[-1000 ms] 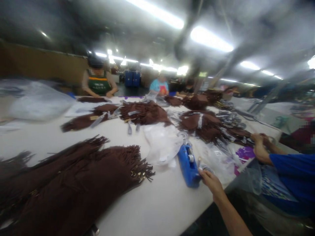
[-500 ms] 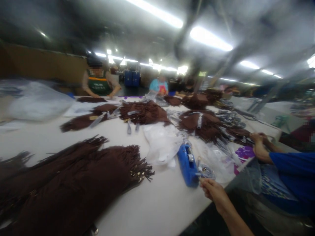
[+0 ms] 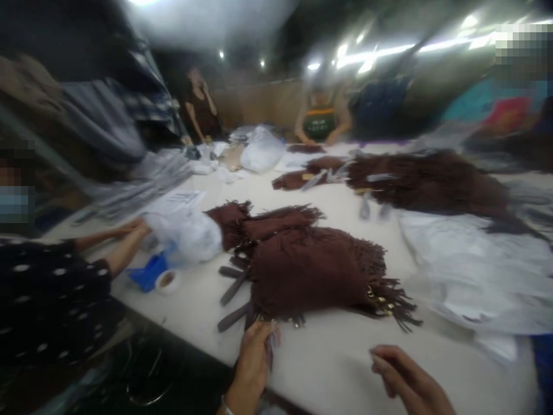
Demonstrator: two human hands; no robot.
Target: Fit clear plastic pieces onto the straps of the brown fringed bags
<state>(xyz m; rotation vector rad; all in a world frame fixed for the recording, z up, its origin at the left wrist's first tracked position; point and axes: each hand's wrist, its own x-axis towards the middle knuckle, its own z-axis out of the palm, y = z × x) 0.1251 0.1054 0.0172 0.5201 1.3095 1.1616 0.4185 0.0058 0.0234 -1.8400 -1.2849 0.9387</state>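
A brown fringed bag (image 3: 306,271) with small gold-coloured fittings lies on a white table. At its near left edge, my left hand (image 3: 252,360) is closed on a narrow greyish strap (image 3: 271,350); blur hides its exact form. Several wrapped dark straps (image 3: 233,288) stick out left of the bag. Over the table's near right part, my right hand (image 3: 406,374) is raised apart from the bag, thumb and forefinger pinched together. A tiny pale bit at the fingertips looks like a piece of tape.
On the left, a co-worker's hands (image 3: 136,229) hold a white plastic bag (image 3: 190,233) beside a blue tape dispenser (image 3: 149,274) and a tape roll (image 3: 167,281). More brown bags (image 3: 423,178) lie further back. Clear plastic bags (image 3: 479,271) spread at right.
The view has swung left. My right hand has left the blue tape dispenser at the right, which is mostly out of view. My left hand has come into view at the brown bag.
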